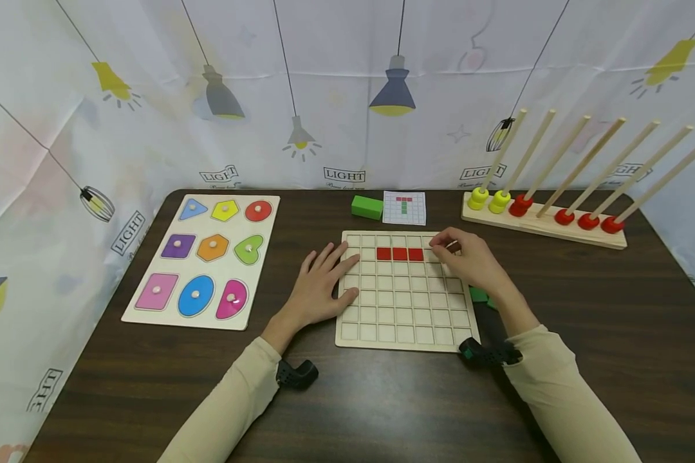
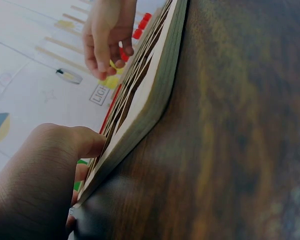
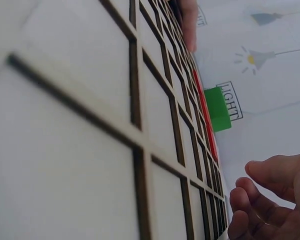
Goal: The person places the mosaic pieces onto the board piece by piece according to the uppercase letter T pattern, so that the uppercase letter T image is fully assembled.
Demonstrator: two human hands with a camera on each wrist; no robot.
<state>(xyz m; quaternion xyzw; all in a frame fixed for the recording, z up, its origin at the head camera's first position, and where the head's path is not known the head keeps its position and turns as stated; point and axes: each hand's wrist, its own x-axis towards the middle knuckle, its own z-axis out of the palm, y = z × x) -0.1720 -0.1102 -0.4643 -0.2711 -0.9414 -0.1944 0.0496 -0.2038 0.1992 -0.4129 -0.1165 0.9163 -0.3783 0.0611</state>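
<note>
A wooden grid board lies on the table, with three red square tiles side by side in its second row from the far edge. My left hand rests with spread fingers on the board's left border; its thumb shows at the edge in the left wrist view. Over the upper right of the grid, just right of the red tiles, hovers my right hand. Its thumb and bent fingers stand apart with nothing between them in the right wrist view. Behind the board lies a pattern card printed with a red and green T.
A green block sits beside the card. Green pieces lie right of the board, partly hidden by my right forearm. At left is a shape puzzle board; at back right stands a peg rack with yellow and red rings.
</note>
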